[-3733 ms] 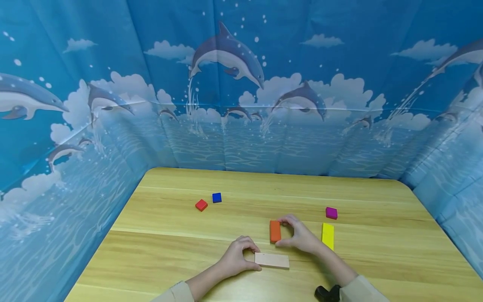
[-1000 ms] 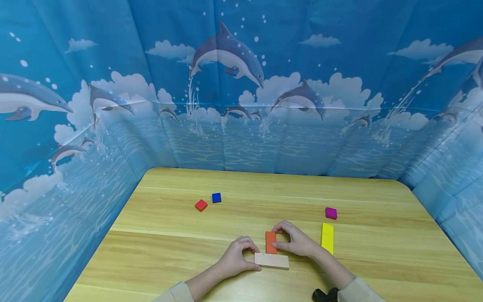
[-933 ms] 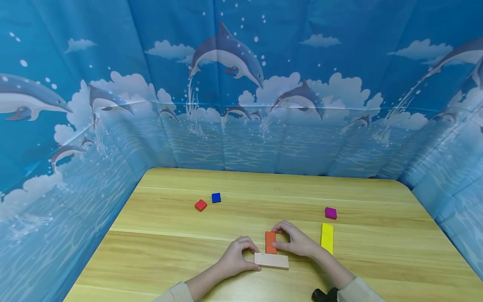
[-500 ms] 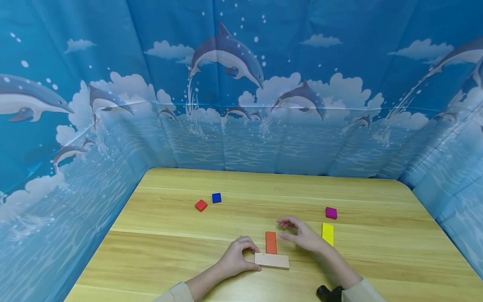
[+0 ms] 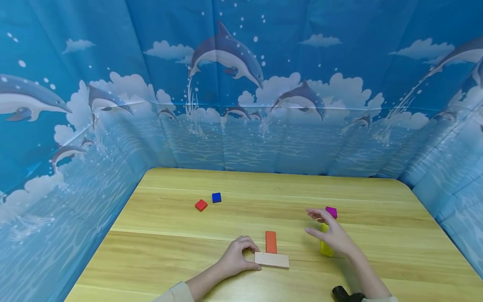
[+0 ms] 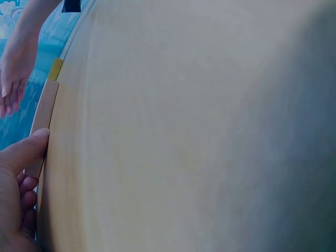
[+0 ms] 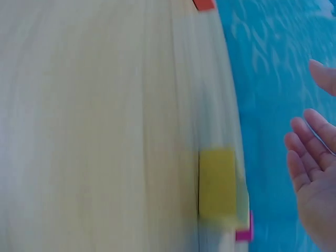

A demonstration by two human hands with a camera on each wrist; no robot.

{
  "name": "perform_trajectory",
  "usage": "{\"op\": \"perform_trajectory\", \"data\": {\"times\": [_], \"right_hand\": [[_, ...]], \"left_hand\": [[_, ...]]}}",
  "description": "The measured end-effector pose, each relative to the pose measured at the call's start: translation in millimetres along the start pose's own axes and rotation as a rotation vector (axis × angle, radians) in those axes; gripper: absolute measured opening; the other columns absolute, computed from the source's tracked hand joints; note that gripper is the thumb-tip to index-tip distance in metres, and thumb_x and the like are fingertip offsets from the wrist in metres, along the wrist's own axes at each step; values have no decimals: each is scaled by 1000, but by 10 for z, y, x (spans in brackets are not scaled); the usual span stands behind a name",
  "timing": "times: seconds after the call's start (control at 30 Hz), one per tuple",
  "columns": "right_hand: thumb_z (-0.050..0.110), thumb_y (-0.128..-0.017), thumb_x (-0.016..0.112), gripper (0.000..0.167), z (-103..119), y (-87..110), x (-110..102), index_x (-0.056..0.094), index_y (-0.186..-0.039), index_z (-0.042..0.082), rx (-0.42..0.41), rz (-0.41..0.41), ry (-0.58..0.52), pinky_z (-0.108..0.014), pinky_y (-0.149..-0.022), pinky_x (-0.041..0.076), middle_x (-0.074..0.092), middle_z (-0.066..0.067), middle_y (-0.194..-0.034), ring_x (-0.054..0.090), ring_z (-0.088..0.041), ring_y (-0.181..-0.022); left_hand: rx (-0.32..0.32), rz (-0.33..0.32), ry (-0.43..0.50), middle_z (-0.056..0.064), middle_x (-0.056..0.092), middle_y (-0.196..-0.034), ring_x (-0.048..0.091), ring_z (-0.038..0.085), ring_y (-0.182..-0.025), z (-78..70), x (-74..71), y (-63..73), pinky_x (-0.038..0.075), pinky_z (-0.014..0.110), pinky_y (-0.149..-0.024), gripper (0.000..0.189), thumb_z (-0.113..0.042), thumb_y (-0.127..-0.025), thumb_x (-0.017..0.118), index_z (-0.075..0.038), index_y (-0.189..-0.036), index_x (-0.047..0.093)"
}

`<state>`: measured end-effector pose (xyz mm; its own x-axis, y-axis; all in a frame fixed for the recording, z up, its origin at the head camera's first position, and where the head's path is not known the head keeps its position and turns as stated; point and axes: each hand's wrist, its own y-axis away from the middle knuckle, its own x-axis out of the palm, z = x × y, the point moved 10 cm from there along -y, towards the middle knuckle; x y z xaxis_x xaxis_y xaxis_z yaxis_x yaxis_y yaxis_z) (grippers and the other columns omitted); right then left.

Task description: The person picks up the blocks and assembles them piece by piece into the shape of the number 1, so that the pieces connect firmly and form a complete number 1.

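Note:
My left hand [image 5: 237, 256] holds the left end of a plain wooden block [image 5: 272, 260] between thumb and fingers; the left wrist view shows the thumb on the block [image 6: 44, 107]. An orange block [image 5: 271, 242] lies with its near end against the wooden block's far side. To the right, my right hand [image 5: 332, 235] hovers with fingers apart and holds nothing. It partly covers a yellow block [image 5: 325, 248] and a purple block [image 5: 331, 212] in the head view. In the right wrist view the yellow block [image 7: 217, 184] lies beside the relaxed fingers [image 7: 310, 144].
A red block [image 5: 201, 205] and a blue block [image 5: 216, 197] lie toward the back left of the wooden table [image 5: 170, 235]. A dolphin-printed curtain [image 5: 234, 138] surrounds the table. A black device [image 5: 345, 295] sits at the right wrist.
The right hand first slid the orange block nearer until it met the wooden block, then let go and moved right over the yellow block. The left hand has stayed put on the wooden block.

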<state>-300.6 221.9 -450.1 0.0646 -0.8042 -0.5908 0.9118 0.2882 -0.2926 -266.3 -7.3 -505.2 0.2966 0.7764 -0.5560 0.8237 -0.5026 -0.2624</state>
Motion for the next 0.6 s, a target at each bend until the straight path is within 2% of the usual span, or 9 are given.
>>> {"op": "perform_trajectory", "data": {"times": [0.07,0.17,0.37,0.6], "right_hand": [[14,-82,68,51,-43,50,-81,46,-125,-1,4,-14,32,-18,-87,37,53,-15,-116,47,-17,-103],[13,-81,69,53,-109,125,-180,46,-125,-1,22,-29,60,-14,-86,35,53,-17,-116,46,-15,-102],[17,-80,70,58,-260,257,-269,42,-127,-2,92,-19,90,-18,-85,35,50,-18,-118,44,-20,-102],[22,-79,72,65,-435,371,-275,39,-129,-2,168,9,98,-21,-84,36,46,-18,-122,42,-25,-104]], "left_hand": [[7,-3,0,-11,58,-84,49,3,-84,-6,-3,-1,43,20,-78,32,-23,-62,84,-14,-87,67],[15,-3,-2,-11,58,-85,49,3,-84,-11,-3,-2,43,20,-78,32,-24,-62,84,-14,-87,67],[17,5,-8,-11,58,-85,49,3,-84,-13,9,-5,43,20,-78,34,-25,-61,84,-15,-88,67],[24,13,-22,-12,58,-87,49,2,-86,-21,12,-5,43,20,-79,36,-25,-61,84,-16,-90,66]]}}
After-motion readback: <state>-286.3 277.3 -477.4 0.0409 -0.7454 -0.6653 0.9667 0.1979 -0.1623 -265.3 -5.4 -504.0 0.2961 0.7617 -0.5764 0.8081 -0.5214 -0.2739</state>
